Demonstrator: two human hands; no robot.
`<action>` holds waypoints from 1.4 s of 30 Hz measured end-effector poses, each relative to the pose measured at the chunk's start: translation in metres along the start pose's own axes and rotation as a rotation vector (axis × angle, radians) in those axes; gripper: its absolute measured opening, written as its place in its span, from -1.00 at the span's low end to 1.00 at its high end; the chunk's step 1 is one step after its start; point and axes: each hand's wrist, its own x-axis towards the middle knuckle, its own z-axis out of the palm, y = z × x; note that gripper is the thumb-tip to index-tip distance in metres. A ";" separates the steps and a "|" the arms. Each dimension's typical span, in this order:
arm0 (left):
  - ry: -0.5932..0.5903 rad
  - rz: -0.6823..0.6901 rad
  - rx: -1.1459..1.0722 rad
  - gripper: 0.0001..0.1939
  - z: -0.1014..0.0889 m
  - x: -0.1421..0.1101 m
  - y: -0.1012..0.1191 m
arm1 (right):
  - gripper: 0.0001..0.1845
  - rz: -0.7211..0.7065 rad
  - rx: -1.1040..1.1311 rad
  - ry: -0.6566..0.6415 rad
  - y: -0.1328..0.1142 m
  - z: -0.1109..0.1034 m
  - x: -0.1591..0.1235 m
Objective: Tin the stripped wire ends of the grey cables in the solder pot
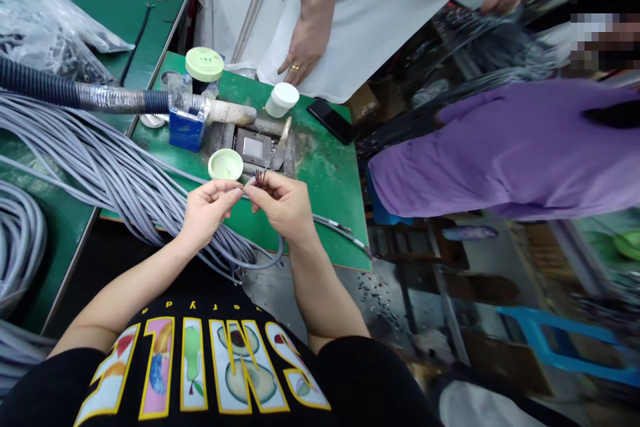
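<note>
My left hand [209, 208] and my right hand [283, 201] meet over the green table's front part, fingertips pinched close together. Between them are the thin coloured wires [259, 178] at the stripped end of a grey cable. Dark and red strands stick up out of my right fingers. My left thumb and forefinger pinch at fine wire ends, partly hidden by the fingers. A thick bundle of grey cables [145, 177] runs from the left to below my hands. Just beyond them sits an open pale green tub [225, 165], beside a solder pot [255, 147] with a flat scraper [283, 145].
A ducted hose [135, 99] ends above the pot, beside a blue box [186, 129]. A lidded jar [204, 65], a white tub [282, 100] and a phone [331, 121] stand behind. A person in white rests a hand [309, 47] near the far edge; another wears purple [500, 147].
</note>
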 end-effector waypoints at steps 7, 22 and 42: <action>0.023 -0.054 -0.056 -0.68 -0.001 0.002 0.003 | -0.85 -0.088 -0.120 0.031 -0.002 0.004 -0.001; -0.110 -0.150 0.033 -0.69 -0.006 0.000 -0.006 | -0.85 -0.150 -0.219 0.003 -0.004 0.000 0.017; -0.422 0.321 0.831 -0.91 -0.017 -0.003 -0.018 | -0.75 -0.094 -1.166 -0.498 0.022 0.027 0.093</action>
